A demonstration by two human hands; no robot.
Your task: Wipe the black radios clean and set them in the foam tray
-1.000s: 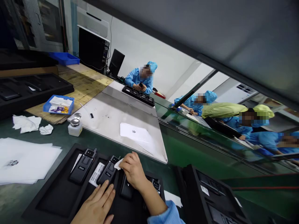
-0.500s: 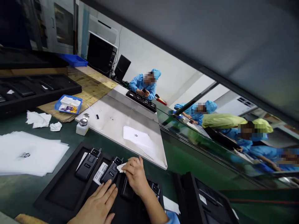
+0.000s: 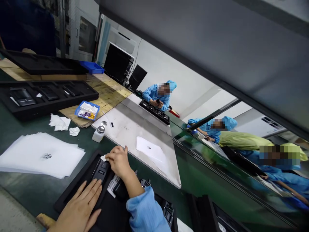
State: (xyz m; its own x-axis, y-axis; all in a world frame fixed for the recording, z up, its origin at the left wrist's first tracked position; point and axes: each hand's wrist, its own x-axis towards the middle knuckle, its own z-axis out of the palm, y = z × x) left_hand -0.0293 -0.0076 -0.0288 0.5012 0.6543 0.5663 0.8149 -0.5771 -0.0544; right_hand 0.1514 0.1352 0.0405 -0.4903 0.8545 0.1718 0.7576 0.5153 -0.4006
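Note:
My left hand (image 3: 80, 206) lies with its fingers stretched out over the lower part of a black handheld device (image 3: 100, 173) with a small light-coloured label. That device sits in a black foam tray (image 3: 72, 190). Pinched in my right hand (image 3: 120, 162) is a piece of white tissue (image 3: 104, 158), pressed to the top end of the same device. Under my right wrist, a second black device (image 3: 120, 189) is partly covered, beside a white barcode label (image 3: 111, 187). Further devices lie in the tray to the right, partly hidden by my blue sleeve (image 3: 148, 211).
White sheets (image 3: 43, 154) are stacked on the left. Behind the tray stand a small dispenser bottle (image 3: 98, 134), crumpled tissues (image 3: 60, 122) and a blue bin (image 3: 87, 110). Another foam tray (image 3: 48, 96) holds devices at the far left. Co-workers in blue sit across the line.
Both hands have moved from the middle device to the leftmost one in the tray, the right hand still pinching the tissue. The camera view has shifted too.

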